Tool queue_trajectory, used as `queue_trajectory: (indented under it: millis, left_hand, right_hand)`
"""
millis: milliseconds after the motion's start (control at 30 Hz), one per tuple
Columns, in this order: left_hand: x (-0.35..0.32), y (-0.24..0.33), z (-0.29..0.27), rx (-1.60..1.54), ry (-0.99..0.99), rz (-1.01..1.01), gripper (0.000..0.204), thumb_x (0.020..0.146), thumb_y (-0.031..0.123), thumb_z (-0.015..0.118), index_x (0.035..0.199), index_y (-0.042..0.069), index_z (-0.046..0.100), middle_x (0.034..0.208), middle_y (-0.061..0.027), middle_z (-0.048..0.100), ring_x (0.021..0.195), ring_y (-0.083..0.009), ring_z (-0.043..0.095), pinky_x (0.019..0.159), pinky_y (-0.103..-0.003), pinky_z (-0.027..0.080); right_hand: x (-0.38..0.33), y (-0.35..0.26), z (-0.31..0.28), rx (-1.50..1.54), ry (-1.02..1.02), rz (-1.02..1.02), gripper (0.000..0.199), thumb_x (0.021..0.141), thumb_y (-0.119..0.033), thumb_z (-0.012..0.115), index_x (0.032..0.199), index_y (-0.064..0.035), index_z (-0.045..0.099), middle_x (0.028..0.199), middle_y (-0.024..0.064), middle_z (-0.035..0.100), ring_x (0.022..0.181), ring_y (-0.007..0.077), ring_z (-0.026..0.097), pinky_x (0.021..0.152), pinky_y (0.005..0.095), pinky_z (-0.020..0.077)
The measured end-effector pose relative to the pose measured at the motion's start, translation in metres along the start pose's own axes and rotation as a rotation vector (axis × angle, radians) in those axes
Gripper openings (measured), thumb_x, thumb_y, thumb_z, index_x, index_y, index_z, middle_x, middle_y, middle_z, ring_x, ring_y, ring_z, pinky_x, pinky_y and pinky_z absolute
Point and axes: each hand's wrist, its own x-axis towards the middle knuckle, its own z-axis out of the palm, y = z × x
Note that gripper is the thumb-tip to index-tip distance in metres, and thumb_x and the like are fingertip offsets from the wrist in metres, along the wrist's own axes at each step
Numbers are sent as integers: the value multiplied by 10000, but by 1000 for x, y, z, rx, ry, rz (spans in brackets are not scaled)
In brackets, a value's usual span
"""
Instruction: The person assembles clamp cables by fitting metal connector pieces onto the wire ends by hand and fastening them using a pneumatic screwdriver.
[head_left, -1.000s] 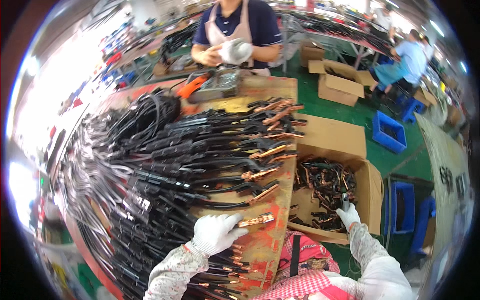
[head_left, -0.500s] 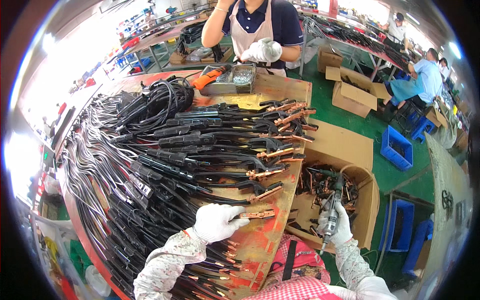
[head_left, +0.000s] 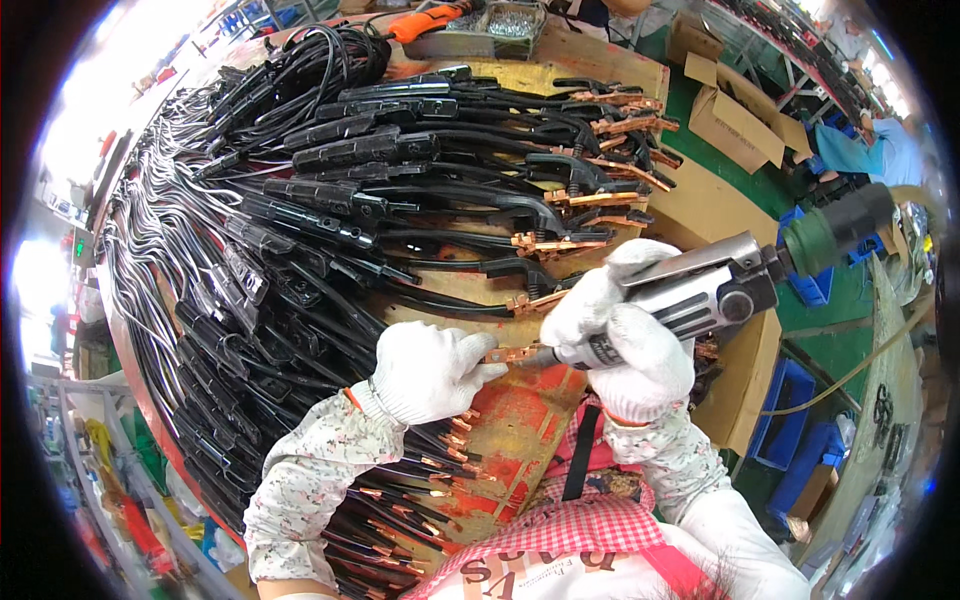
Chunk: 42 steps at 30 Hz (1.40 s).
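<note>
Green floor shows on the right, past a wooden tabletop [head_left: 600, 60] that is almost covered by black clamps with cables [head_left: 330, 190]. Their copper tips point to the right, in rows.

Both hands wear white gloves. The left hand [head_left: 425, 370] is curled, and its fingers pinch one copper clamp tip [head_left: 512, 353] and hold it down on the orange part of the tabletop. The right hand [head_left: 625, 335] is wrapped tight around a silver power tool [head_left: 700, 285]. The tool is tilted, with its dark green back end up and to the right. Its thin point comes down to the copper tip, right beside the left hand's fingers. The two hands are very close together.

More black clamps with copper tips lie under the left arm, near the bottom edge of the tabletop. The only bare wood is a small patch around the hands and a strip along the right edge. The person's checked apron is just below.

At the far end of the tabletop is a grey metal tray [head_left: 500, 20] with small silver bits in it. An orange tool [head_left: 425, 18] lies next to it. Open cardboard boxes [head_left: 735, 125] stand on the floor to the right. Blue crates [head_left: 800, 400] sit lower down on the right; I cannot tell what is in them.
</note>
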Motion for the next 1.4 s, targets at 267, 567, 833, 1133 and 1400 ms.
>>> queue_trajectory:
  millis: [267,567,833,1133,1400]
  left_hand:
    - [1,6,-5,44,-99,-45,306,870,440,682,775,153,632,577,-59,625,515,-273,637,447,-409,461]
    - [2,5,-2,30,-95,-46,301,851,434,693,755,154,639,564,-68,614,522,-282,637,456,-420,464]
    - [5,4,0,-12,-144,-79,312,876,440,651,772,146,658,598,-74,637,566,-293,660,496,-437,494]
    - [3,10,1,-54,-156,-124,314,853,426,670,775,122,667,674,-62,672,612,-291,675,521,-435,504]
    - [5,8,-1,-44,-139,-109,302,838,421,687,780,126,662,672,-61,668,608,-297,670,514,-441,496]
  right_hand:
    - [4,18,3,-218,-112,-198,401,906,-102,694,1237,-84,467,841,109,603,702,234,581,715,457,544]
    - [3,18,6,-253,-86,-128,360,894,-76,693,1206,-119,517,804,84,571,709,233,574,680,437,521]
    - [14,13,14,-329,-209,-198,339,846,-71,763,1099,-65,537,763,83,584,676,228,596,606,420,543]
    - [12,24,12,-270,-245,-339,335,847,-169,810,1031,-69,548,729,81,626,648,249,636,578,428,557]
    - [11,23,10,-295,-270,-382,309,873,-156,785,1045,-78,540,723,74,609,663,236,625,596,421,551]
